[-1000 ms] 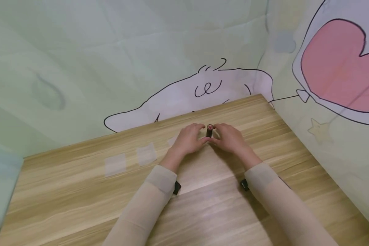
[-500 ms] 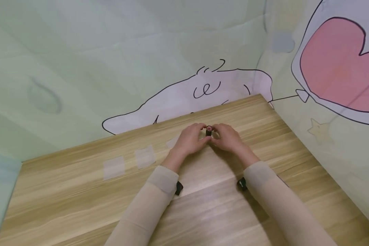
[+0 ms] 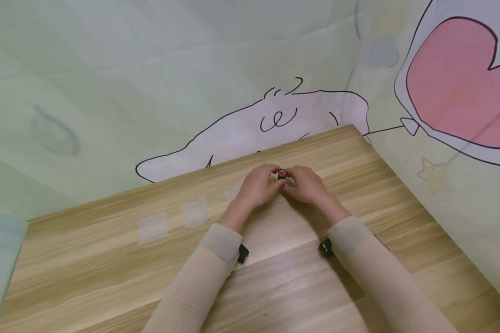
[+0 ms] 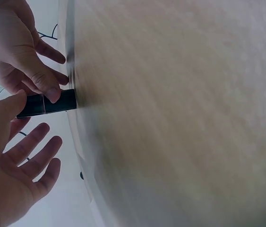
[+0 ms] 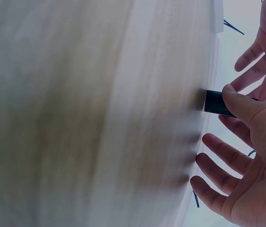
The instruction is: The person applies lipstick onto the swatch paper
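A small black lipstick tube [image 3: 282, 175] with a pink-and-red patterned end stands upright on the wooden table, between both hands. My left hand [image 3: 256, 186] pinches its upper part with thumb and index finger. The thumb and index finger of my right hand [image 3: 306, 185] pinch the lower part, close to the tabletop. In the left wrist view a thin seam crosses the tube [image 4: 67, 100] near the right thumb. The other fingers of both hands are spread away from it. In the right wrist view the upper end of the tube [image 5: 214, 101] is hidden behind the hands.
Pale translucent squares lie in a row on the table [image 3: 108, 277]: one at the left [image 3: 153, 228], another beside it [image 3: 195, 212], a third [image 3: 232, 191] partly behind the left hand. Cloth walls with cartoon drawings [image 3: 233, 125] border the table's back and right edges.
Both hands have closed in on the tube, and their fingertips now cover more of it. Less of its black side shows in the head view. The arms have barely moved.
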`<state>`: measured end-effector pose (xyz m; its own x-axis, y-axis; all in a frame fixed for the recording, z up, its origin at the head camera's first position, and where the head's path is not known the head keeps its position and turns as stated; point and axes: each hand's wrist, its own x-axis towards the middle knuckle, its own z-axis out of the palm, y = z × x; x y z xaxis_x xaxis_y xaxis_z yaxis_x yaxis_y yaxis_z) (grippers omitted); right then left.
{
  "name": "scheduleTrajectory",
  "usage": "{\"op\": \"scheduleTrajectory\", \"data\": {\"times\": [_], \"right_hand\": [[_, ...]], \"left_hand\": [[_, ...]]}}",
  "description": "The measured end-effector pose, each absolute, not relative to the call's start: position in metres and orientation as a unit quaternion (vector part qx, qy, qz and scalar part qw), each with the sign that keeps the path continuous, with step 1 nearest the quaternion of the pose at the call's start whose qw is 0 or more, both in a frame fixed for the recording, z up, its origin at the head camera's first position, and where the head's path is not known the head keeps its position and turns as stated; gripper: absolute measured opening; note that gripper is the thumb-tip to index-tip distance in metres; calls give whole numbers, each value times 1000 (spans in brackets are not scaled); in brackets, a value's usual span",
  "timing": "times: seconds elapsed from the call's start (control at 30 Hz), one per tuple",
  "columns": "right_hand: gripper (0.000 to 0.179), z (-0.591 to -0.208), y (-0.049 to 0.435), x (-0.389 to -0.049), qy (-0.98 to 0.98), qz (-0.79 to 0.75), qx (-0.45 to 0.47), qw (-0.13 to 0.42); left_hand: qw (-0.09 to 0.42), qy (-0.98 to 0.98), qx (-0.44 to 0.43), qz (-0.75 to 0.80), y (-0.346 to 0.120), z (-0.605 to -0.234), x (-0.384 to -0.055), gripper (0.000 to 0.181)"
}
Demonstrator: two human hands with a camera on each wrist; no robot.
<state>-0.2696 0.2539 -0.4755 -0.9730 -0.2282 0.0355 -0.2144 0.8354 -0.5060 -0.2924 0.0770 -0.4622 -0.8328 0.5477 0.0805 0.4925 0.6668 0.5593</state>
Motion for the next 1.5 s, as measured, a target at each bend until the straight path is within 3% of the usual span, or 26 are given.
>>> {"op": "scheduleTrajectory", "data": {"times": [1.5], "right_hand": [[36,-465,247,-257,957,-268,-111,-5]], "left_hand": [[25,911,283,298,70,-453,-282,36]]}}
